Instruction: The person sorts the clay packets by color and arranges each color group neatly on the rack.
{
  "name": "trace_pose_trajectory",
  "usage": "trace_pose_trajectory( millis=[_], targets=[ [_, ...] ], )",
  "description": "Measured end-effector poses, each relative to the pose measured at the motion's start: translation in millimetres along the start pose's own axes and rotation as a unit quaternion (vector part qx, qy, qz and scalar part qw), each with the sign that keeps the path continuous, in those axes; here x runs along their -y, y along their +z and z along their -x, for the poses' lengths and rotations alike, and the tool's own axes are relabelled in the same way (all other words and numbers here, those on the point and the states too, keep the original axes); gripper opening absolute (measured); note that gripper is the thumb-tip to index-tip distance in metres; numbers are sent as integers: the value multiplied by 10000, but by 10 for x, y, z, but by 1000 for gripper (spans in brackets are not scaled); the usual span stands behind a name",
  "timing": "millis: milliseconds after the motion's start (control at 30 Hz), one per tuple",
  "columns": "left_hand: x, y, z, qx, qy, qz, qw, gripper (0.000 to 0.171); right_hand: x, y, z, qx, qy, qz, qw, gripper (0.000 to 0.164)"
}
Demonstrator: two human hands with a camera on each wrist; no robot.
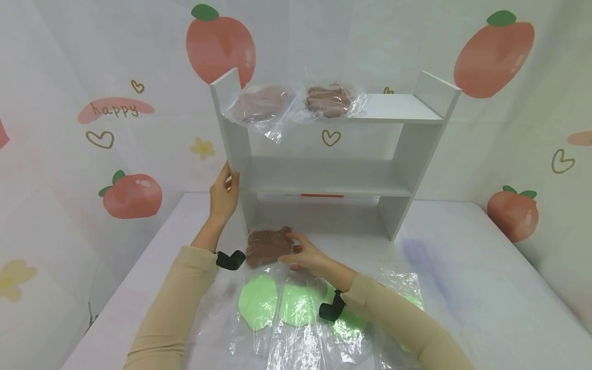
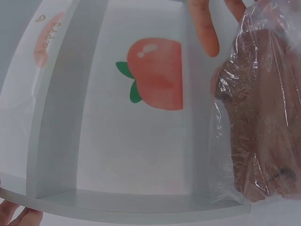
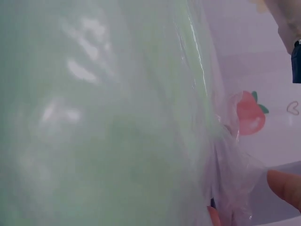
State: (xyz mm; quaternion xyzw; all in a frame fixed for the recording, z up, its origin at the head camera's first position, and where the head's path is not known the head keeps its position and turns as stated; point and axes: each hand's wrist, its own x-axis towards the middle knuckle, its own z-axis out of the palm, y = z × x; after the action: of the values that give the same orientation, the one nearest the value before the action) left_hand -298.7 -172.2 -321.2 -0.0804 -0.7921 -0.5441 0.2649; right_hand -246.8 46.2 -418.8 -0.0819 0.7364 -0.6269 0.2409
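My left hand [image 1: 224, 192] grips the left side panel of a white shelf unit [image 1: 333, 177]; some of its fingers [image 2: 21, 216] show past the panel edge in the left wrist view. At the foot of the shelf is a clear plastic bag of brown, lumpy material [image 1: 268, 246], seen larger in the left wrist view. Around its right end my right hand [image 1: 312, 255] is spread, thumb and forefinger apart. One straight finger [image 2: 204, 28] points down beside the bag in the left wrist view. Plastic and a finger [image 3: 284, 186] show in the right wrist view.
Two bags of brown material, one paler bag [image 1: 263, 105] and one darker bag [image 1: 330, 100], lie on the top shelf. Several clear bags with flat green pieces [image 1: 257, 303] lie on the white table [image 1: 462, 288] in front, partly under my right forearm.
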Motion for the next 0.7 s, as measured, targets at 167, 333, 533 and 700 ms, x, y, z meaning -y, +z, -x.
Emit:
trace_pose_trajectory(
  millis=[167, 333, 533, 700],
  targets=[
    [-3, 1, 6, 18, -39, 48, 10000, 48, -7, 32, -48, 40, -35, -11, 10000, 69],
    [-3, 2, 7, 18, -36, 14, 10000, 48, -26, 53, -96, 8, -66, -58, 10000, 66],
    [-9, -2, 8, 53, -64, 16, 10000, 48, -22, 53, -116, -22, -22, -32, 10000, 63],
    [-10, -6, 11, 64, -75, 25, 9999, 48, -19, 49, -109, -32, -6, -93, 10000, 61]
  ],
)
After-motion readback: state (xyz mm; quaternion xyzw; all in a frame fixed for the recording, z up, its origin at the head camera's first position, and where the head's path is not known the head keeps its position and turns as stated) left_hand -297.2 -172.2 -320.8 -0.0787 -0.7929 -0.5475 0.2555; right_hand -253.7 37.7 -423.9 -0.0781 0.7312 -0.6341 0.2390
